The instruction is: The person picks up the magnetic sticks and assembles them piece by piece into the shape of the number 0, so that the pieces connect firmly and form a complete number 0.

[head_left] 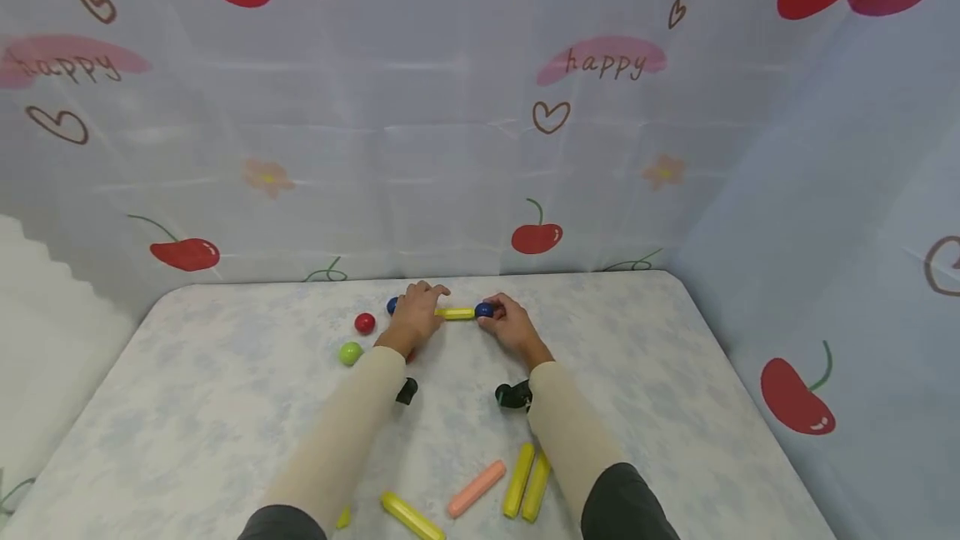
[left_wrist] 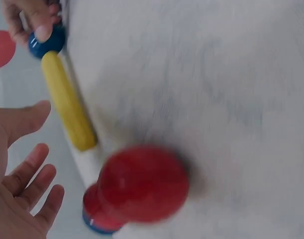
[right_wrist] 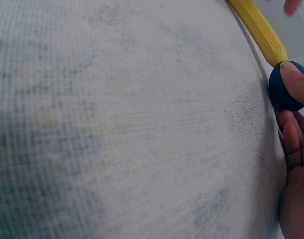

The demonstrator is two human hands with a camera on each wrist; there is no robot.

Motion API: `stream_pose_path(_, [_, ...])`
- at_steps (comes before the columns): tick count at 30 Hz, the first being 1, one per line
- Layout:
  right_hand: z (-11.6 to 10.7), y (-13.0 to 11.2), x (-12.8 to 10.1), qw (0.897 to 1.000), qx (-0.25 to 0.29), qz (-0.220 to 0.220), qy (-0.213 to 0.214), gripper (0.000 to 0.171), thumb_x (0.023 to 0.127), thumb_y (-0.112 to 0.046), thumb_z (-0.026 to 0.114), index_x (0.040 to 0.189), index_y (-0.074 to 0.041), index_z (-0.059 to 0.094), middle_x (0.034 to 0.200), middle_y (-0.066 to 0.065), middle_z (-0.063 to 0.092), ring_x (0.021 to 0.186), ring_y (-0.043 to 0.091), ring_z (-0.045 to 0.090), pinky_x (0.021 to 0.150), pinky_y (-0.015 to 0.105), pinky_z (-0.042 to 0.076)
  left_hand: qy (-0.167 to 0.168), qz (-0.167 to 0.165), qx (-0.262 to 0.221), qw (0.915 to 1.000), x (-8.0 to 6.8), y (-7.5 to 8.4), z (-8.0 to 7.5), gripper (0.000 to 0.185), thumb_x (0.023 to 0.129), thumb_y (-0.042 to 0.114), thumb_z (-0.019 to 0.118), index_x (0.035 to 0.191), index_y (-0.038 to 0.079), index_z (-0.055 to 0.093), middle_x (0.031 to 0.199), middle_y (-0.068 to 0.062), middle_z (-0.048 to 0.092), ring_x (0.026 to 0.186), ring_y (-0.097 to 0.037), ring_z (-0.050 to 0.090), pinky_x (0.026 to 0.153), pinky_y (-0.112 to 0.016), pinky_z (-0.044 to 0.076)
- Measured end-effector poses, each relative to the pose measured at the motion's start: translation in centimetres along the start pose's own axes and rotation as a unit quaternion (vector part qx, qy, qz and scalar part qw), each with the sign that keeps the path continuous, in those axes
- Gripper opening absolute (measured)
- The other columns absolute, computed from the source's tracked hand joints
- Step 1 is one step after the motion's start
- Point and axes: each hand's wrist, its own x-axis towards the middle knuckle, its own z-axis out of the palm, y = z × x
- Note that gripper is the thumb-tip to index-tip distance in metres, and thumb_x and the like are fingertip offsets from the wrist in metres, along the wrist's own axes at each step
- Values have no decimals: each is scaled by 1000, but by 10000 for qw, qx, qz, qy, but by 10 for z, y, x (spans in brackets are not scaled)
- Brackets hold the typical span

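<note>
While head view hides it, left hand (left_wrist: 17,169) lies open; right hand (right_wrist: 296,164) pinches blue ball (right_wrist: 285,87)

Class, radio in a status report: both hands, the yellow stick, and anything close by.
Right hand pinching blue ball at end of yellow stick. Left hand open over stick's other end. Red ball and green ball just left, clear of the stick.

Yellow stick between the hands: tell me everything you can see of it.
The yellow stick is a short, smooth rod with rounded ends, plastic by its look, lying flat on the table crosswise to the person. A blue ball sits at its right end, pinched by the right hand. The left hand covers its left end in the head view, fingers spread beside it.
</note>
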Motion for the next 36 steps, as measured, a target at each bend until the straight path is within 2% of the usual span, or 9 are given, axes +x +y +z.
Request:
stream_pose_path(3, [-7,5,-4,9999,40,122,46,35,91,-21,68,123,-12,58,98,5,58,90,19,50,81,35,42,50,100,69,9999,-6,-3,-12,41,90,18,69,128,15,57,124,-13,53,119,-31,46,98,-46,40])
stream_pose_path(5, [-9,6,-5,9999,42,116,38,35,92,-22,68,124,-12,57,99,5,58,91,20,51,81,36,42,37,44,91,9999,-10,-6,-20,39,89,19,70,125,14,59,119,-12,54,115,-30,49,94,-45,44])
stream_pose_path(8, [-11,6,-6,9999,63,145,3,35,92,-23,67,125,-13,57,100,5,58,91,20,51,82,35,42,-135,-212,60,9997,-15,-15,-25,38,87,20,72,123,14,60,110,-10,53,99,-25,53,84,-42,48])
stream_pose_path(12, [-9,6,-4,9997,129,229,-3,34,92,-23,67,124,-14,57,101,5,58,92,20,51,81,35,42,-390,-617,-83,9973,-16,-26,-20,40,86,21,74,122,12,60,108,-11,52,91,-25,54,80,-43,50])
stream_pose_path(19, [-5,7,-3,9998,99,153,-21,35,93,-22,66,125,-13,57,100,5,58,90,19,51,80,35,42,-523,-889,-319,9942,-20,-37,-9,42,83,18,77,120,10,60,111,-12,55,99,-30,56,84,-47,49])
stream_pose_path(29, [0,2,-4,9999,124,83,-75,36,93,-23,66,126,-13,57,99,5,58,89,19,51,80,35,42,-351,-823,-462,9949,-22,-45,-7,41,89,16,69,127,5,59,119,-17,61,104,-33,58,88,-47,48])
stream_pose_path(36, [1,1,-4,9999,86,29,-69,35,94,-20,64,128,-12,56,102,5,58,90,20,51,82,36,42,-342,-826,-522,9946,-19,-45,-4,43,90,17,69,130,8,58,120,-16,61,109,-35,57,91,-48,47])
